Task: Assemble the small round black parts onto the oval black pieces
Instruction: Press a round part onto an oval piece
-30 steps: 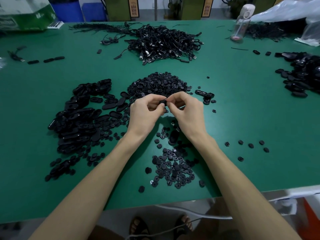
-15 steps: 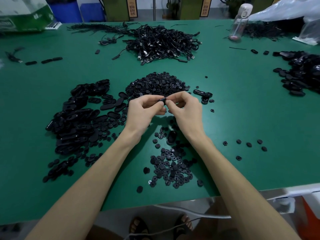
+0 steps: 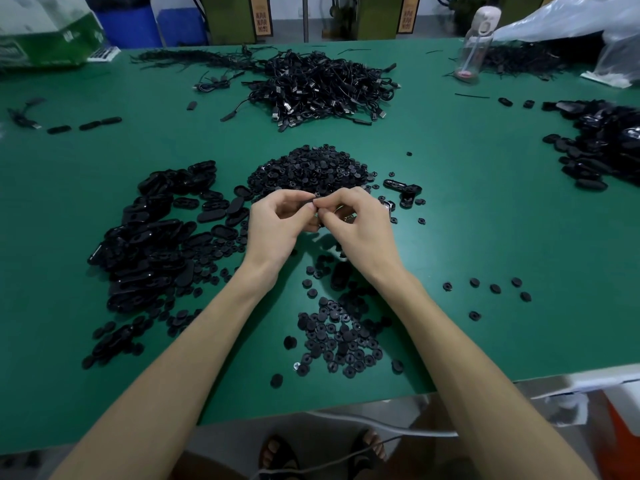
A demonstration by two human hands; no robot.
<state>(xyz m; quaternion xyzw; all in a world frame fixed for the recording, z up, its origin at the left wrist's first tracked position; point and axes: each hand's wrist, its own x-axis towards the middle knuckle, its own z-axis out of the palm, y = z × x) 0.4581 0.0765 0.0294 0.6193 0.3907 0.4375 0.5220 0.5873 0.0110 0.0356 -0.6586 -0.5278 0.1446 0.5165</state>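
Note:
My left hand (image 3: 277, 220) and my right hand (image 3: 356, 223) meet fingertip to fingertip above the green table (image 3: 485, 216). Between them they pinch a small black piece (image 3: 313, 202), mostly hidden by the fingers, so I cannot tell if it is oval or round. A heap of oval black pieces (image 3: 149, 237) lies to the left. A mound of small round black parts (image 3: 311, 168) sits just beyond my hands. A second scatter of round parts (image 3: 339, 337) lies between my forearms, near the table's front edge.
A tangle of black cables (image 3: 325, 84) lies at the back centre. More black pieces (image 3: 602, 143) are piled at the right edge. A clear bottle (image 3: 474, 43) and plastic bags stand at the back right, a green box (image 3: 45, 39) at the back left. Several loose round parts (image 3: 495, 289) lie right.
My hands stay together at the same spot; the fingers have shifted slightly on the small black piece. The view has tilted a little.

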